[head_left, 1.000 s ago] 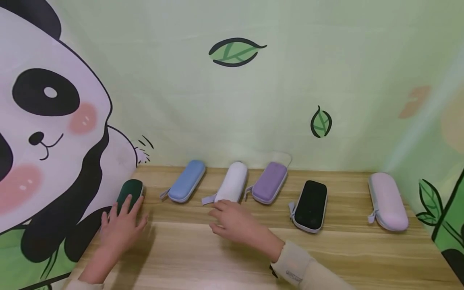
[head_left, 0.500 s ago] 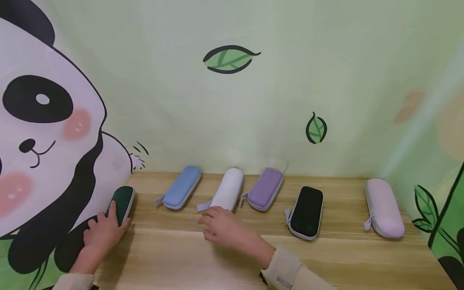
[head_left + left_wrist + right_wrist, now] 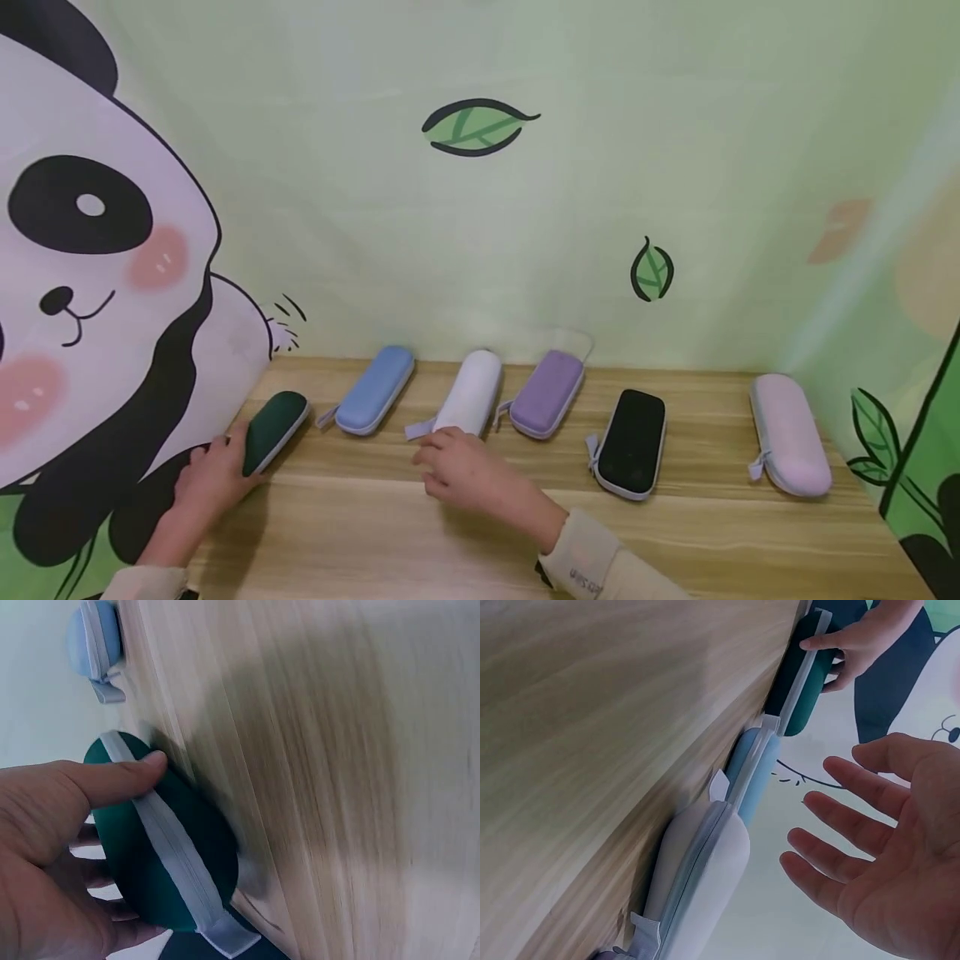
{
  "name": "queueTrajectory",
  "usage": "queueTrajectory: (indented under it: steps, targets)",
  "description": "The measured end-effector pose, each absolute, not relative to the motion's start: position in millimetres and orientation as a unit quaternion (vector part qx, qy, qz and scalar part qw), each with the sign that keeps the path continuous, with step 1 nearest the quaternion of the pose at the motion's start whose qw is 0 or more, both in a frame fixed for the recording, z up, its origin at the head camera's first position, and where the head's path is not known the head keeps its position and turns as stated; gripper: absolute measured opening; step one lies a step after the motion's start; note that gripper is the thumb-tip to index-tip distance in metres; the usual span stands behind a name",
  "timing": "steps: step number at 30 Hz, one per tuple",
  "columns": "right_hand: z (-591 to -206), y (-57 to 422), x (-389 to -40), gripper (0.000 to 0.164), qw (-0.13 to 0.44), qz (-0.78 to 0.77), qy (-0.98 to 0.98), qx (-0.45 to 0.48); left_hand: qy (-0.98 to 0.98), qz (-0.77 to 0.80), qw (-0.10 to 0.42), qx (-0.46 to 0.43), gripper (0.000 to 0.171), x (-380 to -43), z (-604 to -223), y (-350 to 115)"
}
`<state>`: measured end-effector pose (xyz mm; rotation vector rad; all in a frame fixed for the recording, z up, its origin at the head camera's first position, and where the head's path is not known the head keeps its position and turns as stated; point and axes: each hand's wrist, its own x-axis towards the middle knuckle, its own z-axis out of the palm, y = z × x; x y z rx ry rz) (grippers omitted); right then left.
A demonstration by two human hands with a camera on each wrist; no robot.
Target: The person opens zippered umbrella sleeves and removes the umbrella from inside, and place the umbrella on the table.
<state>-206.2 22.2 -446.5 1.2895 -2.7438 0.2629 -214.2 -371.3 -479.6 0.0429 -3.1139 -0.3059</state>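
At the table's left edge my left hand (image 3: 210, 483) grips a dark green zip-up glasses case (image 3: 277, 427). In the left wrist view its thumb lies across the pale zipper band, and the other fingers bend around the far side of the case (image 3: 124, 851). My right hand (image 3: 468, 473) is held just in front of a white glasses case (image 3: 474, 387), covering its near end in the head view. In the right wrist view that hand (image 3: 900, 855) has its fingers spread and loose, holding nothing, apart from the white case (image 3: 724, 859).
Along the back of the wooden table (image 3: 360, 533) lie a blue case (image 3: 375, 390), between the green and white ones, and a purple case (image 3: 547, 393). Farther right are a black case (image 3: 633, 442) and a pink case (image 3: 793, 437). A panda-print cloth (image 3: 315, 167) stands behind.
The left hand's fingers, earlier lying on top of the green case, now grip it from the left side. The case has turned, its far end swinging right. The right hand has stayed by the white case.
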Motion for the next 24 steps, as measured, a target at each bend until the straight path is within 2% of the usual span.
queueTrajectory:
  steps: [5, 10, 17, 20, 24]
  targets:
    - [-446, 25, -206, 0.028, 0.052, 0.086, -0.901, 0.422, -0.997, -0.07, 0.031, -0.017, 0.09, -211, -483, -362]
    - [-444, 28, -206, 0.027, 0.049, 0.088, -0.907, 0.41, -0.996, -0.056, 0.034, -0.052, 0.09, -207, -485, -364]
    - [-448, 33, -208, 0.027, 0.051, 0.095, -0.911, 0.398, -0.98, -0.019, 0.034, -0.195, 0.091, -197, -491, -381]
    - [-450, 37, -207, 0.027, 0.056, 0.094, -0.912, 0.395, -0.96, -0.004, 0.069, -0.27, 0.091, -188, -492, -374]
    - [-451, 40, -206, 0.027, 0.053, 0.105, -0.914, 0.389, -0.921, 0.007, 0.131, -0.367, 0.08, -186, -492, -356]
